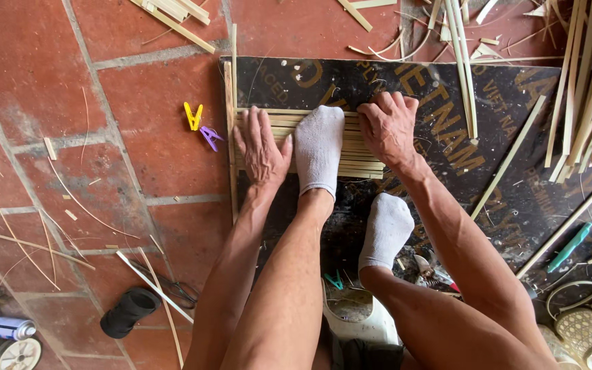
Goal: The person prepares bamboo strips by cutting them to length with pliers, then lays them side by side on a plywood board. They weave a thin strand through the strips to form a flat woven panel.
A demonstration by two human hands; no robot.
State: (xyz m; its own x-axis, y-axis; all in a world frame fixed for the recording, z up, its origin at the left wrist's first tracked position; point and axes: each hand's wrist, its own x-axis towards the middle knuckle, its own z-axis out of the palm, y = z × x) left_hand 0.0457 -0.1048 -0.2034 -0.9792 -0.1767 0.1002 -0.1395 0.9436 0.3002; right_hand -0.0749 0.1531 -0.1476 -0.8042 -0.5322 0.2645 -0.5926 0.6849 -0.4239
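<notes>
Left hand: the left hand (260,145) lies flat, palm down, on the left end of the bamboo strip mat (359,159), just left of centre in the frame; its fingers (253,122) are stretched out straight and close together, pressing, with nothing gripped.
Right hand: the right hand (386,127) rests on the mat's right end, fingers (378,104) curled down over the upper strips; whether they pinch a strip I cannot tell.
Mat: thin, flat, pale bamboo strips laid side by side in horizontal rows, with an upright strip (229,123) crossing at the left edge.
Foot: a grey-white socked foot (318,147) presses the middle of the mat, between the two hands; a second socked foot (386,229) sits lower, right of centre.
Board: a dark, glossy, scuffed plywood board (508,199) lies under the mat.
Floor: rough red clay tiles (29,89) with grey joints, littered with slivers.
Clips: a yellow peg (193,115) and a purple peg (210,136), plastic, just left of the board.
Loose strips: long bamboo slats (587,82) bundled at the upper right.
Lower right: small round woven baskets (587,332).
</notes>
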